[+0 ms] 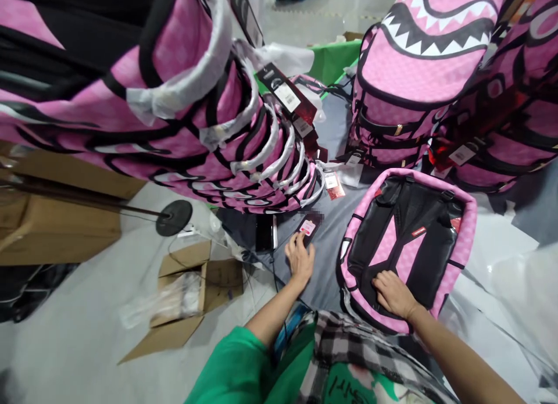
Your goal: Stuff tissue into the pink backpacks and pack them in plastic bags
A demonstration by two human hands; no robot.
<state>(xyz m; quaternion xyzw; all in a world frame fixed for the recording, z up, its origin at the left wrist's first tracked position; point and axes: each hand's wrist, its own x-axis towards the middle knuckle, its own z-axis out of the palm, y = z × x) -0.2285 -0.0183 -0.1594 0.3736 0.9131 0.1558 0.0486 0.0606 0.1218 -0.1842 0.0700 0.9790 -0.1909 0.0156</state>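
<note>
My left hand (300,257) reaches over a smartphone (308,226) lying on the grey cloth, a fingertip touching its lit screen. Its fingers are stretched and hold nothing. To the right, my right hand (394,293) rests on the lower back panel of a pink and black backpack (407,253). Those fingers lie fairly flat on the black padding, not gripping. The backpack lies with its straps side up, and a small red label shows on it. A second dark phone-like device (264,233) lies left of the smartphone.
A tall stack of pink backpacks (183,131) with wrapped handles and hanging tags leans in from the left. More backpacks (429,49) stand at the back right. An open cardboard box (203,285) sits on the floor at left, near a round stand base (174,217). White sheets (501,235) lie at right.
</note>
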